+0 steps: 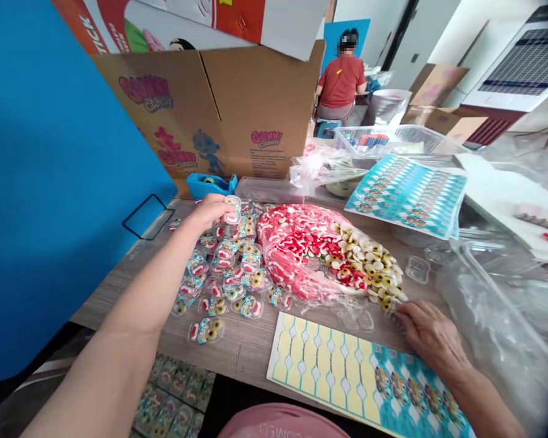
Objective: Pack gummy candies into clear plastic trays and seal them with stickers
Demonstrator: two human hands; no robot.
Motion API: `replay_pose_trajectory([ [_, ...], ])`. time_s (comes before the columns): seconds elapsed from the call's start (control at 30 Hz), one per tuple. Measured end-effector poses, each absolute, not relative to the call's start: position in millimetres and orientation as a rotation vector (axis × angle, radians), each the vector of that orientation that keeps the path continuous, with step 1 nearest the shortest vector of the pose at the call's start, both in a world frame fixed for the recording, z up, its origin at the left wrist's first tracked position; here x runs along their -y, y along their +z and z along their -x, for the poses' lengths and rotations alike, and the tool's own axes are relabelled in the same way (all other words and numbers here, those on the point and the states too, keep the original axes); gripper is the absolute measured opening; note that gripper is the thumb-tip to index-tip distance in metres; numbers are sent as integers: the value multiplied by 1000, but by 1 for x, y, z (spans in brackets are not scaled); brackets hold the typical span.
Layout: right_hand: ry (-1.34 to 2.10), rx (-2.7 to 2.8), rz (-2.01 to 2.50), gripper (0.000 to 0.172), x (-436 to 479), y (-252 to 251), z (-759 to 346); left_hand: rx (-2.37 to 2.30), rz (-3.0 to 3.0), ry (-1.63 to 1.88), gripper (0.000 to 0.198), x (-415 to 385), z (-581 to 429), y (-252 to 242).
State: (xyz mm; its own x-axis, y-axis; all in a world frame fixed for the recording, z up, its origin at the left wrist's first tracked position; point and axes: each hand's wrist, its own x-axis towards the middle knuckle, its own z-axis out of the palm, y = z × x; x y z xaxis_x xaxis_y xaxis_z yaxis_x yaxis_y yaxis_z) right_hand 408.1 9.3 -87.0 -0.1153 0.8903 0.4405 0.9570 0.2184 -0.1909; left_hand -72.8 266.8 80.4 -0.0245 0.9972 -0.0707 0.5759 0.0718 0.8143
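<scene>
My left hand [212, 210] reaches out over the table and is closed on a small clear candy pack [232, 210] at the far edge of a pile of several sealed candy packs [223, 274]. My right hand [427, 334] rests near the table's front right, fingers curled at the edge of an open plastic bag of red and yellow gummy candies [319, 252], beside an empty clear blister shell [358, 316]. What the right fingers pinch, if anything, is hidden. A sticker sheet [347, 377], mostly peeled on its left, lies below the bag.
A brown gummy candy carton [237, 109] stands at the back beside a blue panel [50, 170]. A blue tape dispenser [210, 182] sits by it. Another sticker sheet [408, 194], clear tubs and plastic bags fill the right. A person in a red shirt [342, 85] sits far back.
</scene>
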Motion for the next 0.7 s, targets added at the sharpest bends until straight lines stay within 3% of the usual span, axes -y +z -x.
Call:
replay_pose_trajectory([
  [0.13,-265,1998,1563,17,-10,-78,-404,-1693,-1612,735,14,-290,66,67],
  [0.27,-329,1847,1489,14,-9,-61,-389,-1765,-1657,759,37,-304,66,71],
  [0.37,-317,1696,1534,8,-3,-40,-369,-1802,-1697,829,44,-292,64,85],
  [0.5,-195,1550,1489,7,11,-11,-319,-1457,-1747,1176,39,-206,36,79],
  [0.57,-80,1627,1365,12,17,-7,-282,-1025,-1540,919,39,-135,12,56],
  [0.63,54,1824,1190,15,20,-12,-244,-694,-1234,575,54,-62,-16,26],
  [0.7,142,1998,1133,17,24,-19,-215,-692,-934,609,51,-9,-40,-4],
])
